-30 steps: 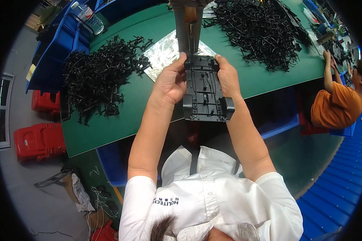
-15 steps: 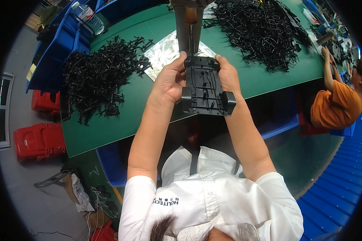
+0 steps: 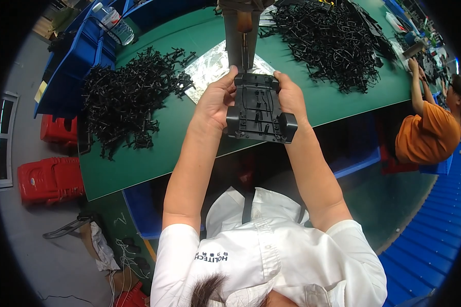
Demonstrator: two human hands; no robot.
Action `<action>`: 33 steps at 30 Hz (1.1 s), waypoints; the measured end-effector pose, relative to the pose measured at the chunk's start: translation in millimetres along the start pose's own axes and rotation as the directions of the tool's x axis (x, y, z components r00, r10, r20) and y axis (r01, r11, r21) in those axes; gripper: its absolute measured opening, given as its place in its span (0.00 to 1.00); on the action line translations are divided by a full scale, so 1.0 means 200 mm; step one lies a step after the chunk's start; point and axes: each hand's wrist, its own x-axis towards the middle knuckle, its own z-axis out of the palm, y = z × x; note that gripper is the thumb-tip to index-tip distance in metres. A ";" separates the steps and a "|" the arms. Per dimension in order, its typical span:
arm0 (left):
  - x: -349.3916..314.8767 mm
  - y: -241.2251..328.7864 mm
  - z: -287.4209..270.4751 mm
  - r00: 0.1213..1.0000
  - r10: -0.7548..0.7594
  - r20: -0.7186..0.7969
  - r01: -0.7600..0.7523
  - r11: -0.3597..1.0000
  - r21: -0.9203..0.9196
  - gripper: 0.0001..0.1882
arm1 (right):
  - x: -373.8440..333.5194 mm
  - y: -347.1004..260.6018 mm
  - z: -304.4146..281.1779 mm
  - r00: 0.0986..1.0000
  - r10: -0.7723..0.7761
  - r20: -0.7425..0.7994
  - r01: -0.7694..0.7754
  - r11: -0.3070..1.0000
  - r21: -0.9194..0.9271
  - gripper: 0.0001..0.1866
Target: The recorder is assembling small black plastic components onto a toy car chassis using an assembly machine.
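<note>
The left hand (image 3: 215, 102) and right hand (image 3: 291, 97) each clasp a side of a black moulded part (image 3: 258, 108), held above the green counter's (image 3: 153, 163) near edge. Heaps of black pieces (image 3: 128, 100) lie unhandled; most work seems left.

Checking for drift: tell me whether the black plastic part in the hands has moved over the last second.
Yes. The black plastic part has moved up and away from the person, closer to the grey upright post on the green table.

Clear plastic bottle (image 3: 115, 23) lies at eleven o'clock in a blue bin; a yellow label (image 3: 41, 91) sits on the bin at nine o'clock.
</note>
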 end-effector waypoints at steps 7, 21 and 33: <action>0.05 0.01 -0.04 0.999 -0.032 0.019 0.033 0.999 -0.006 0.14 | 0.04 0.00 -0.02 1.000 0.002 -0.011 -0.003 0.995 -0.099 0.14; 0.04 -0.01 -0.04 1.000 0.014 0.022 -0.015 0.998 0.062 0.13 | -0.03 -0.03 -0.01 0.998 0.014 0.060 -0.016 0.999 0.029 0.14; -0.09 -0.05 -0.13 0.997 0.074 -0.019 -0.074 0.997 -0.007 0.13 | -0.08 0.07 -0.04 0.992 -0.003 0.127 -0.004 0.998 0.058 0.11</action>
